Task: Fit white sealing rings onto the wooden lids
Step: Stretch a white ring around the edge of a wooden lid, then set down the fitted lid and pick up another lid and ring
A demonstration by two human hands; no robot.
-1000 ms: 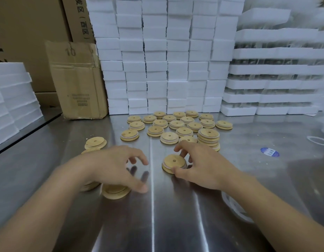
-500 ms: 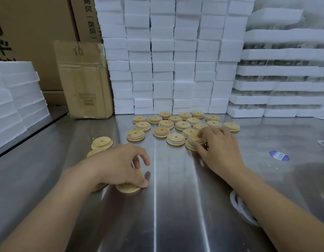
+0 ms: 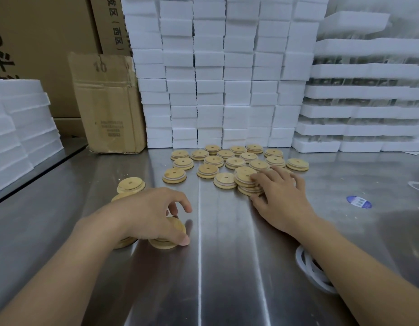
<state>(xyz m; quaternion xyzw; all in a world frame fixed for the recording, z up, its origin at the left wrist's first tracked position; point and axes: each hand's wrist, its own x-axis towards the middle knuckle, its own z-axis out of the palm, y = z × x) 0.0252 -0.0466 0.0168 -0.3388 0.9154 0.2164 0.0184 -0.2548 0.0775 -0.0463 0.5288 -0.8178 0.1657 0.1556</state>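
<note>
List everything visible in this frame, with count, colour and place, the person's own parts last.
Ringed wooden lids: about twenty, tan with white rings, spread at the table's far centre, a short stack among them.
Plain wooden lids: a few, tan, near left.
White sealing rings: small pile, near right, partly under the forearm.
Foam blocks: many, white, stacked along the back and left.
Cardboard boxes: several, brown, back left.
Blue sticker: one, on the table's right.
Steel table: one, silver.
Left hand: over a near lid.
Right hand: against the stack.
</note>
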